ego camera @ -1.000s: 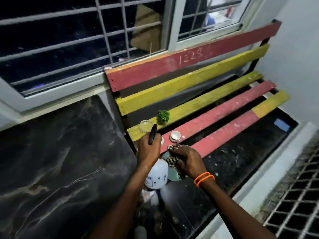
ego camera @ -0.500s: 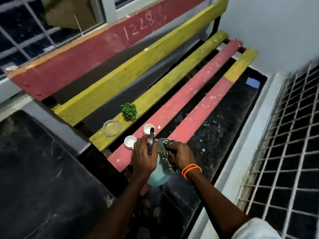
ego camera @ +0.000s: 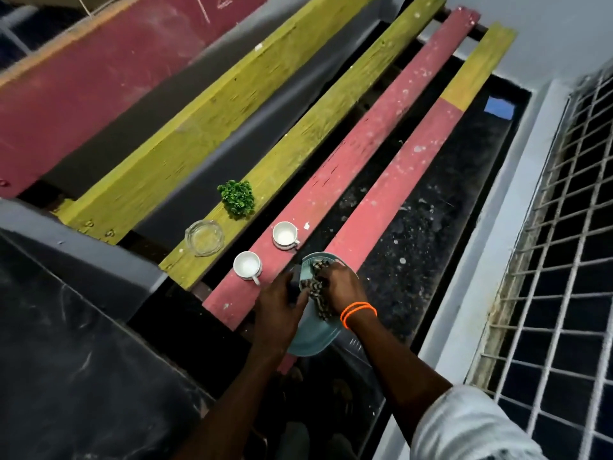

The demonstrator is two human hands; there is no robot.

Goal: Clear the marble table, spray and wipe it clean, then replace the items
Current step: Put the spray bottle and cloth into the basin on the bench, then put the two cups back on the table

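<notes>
A teal plate (ego camera: 311, 340) rests on the near end of the red bench slats. A striped cloth (ego camera: 315, 288) lies on it. My right hand (ego camera: 340, 287), with orange bands at the wrist, is closed on the cloth and presses it onto the plate. My left hand (ego camera: 282, 305) sits at the plate's left rim, gripping a small dark object (ego camera: 294, 277) that is mostly hidden by the fingers. Two white cups (ego camera: 247, 264) (ego camera: 284, 234) stand on the red slat just beyond my hands. The dark marble surface (ego camera: 66, 360) lies at the lower left.
A glass ashtray (ego camera: 204, 237) and a small green plant (ego camera: 237, 197) sit on the yellow slat (ego camera: 298, 137). The red and yellow bench runs up to the right over a dark speckled floor (ego camera: 414, 227). A metal window grille (ego camera: 564, 260) is on the right.
The view has tilted down and closer to the bench. The dark object in my left hand has dropped from upright to low at the plate's rim. My right hand stays on the cloth.
</notes>
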